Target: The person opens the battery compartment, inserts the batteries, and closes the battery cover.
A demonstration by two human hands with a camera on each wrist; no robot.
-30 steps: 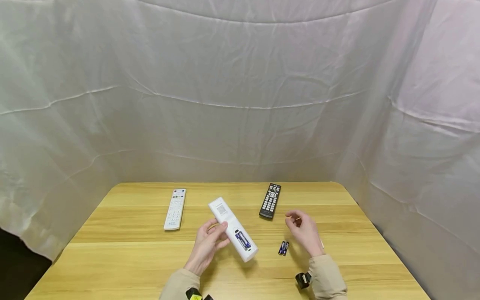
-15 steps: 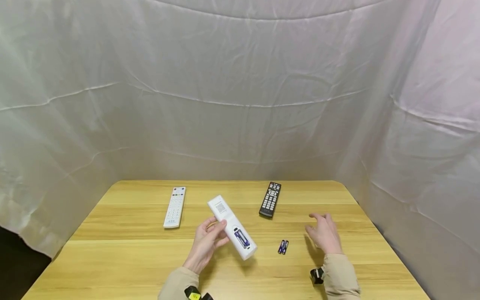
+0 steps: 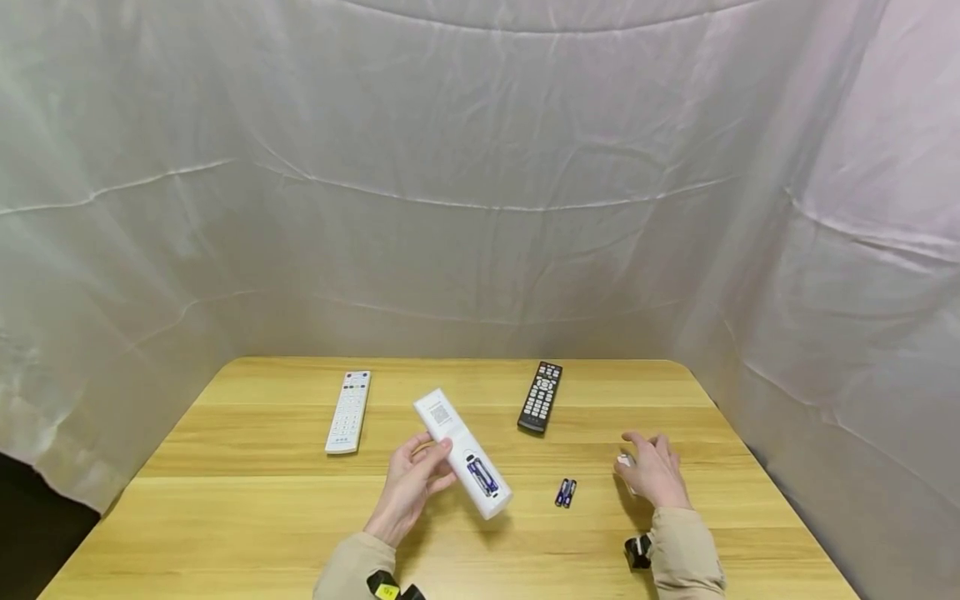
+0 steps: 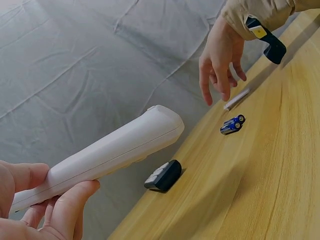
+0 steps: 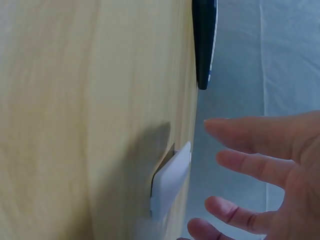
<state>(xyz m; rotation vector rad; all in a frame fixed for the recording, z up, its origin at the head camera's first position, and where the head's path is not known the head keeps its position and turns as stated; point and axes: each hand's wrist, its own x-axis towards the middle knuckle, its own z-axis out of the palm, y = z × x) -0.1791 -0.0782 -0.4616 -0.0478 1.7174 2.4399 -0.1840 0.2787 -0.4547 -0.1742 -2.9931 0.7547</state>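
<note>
A white remote control (image 3: 467,445) is held tilted above the table in my left hand (image 3: 408,483), thumb on its back and fingers beneath. Its battery compartment (image 3: 482,477) is uncovered and has blue batteries in it. To the right, my right hand (image 3: 657,475) hovers with loosely bent fingers over a small white battery cover (image 5: 171,181) on the table. The right wrist view shows a gap between those fingers and the cover. Two loose blue batteries (image 4: 231,125) lie side by side between the hands.
Another white remote control (image 3: 349,413) lies buttons up at the back left of the wooden table (image 3: 225,517). A black remote control (image 3: 541,398) lies at the back, right of the middle. Grey cloth (image 3: 480,250) hangs around the table's back and sides.
My right hand has moved rightward, away from the loose batteries, to above the battery cover, which now shows by its fingers. My left hand keeps the white remote control nearly still.
</note>
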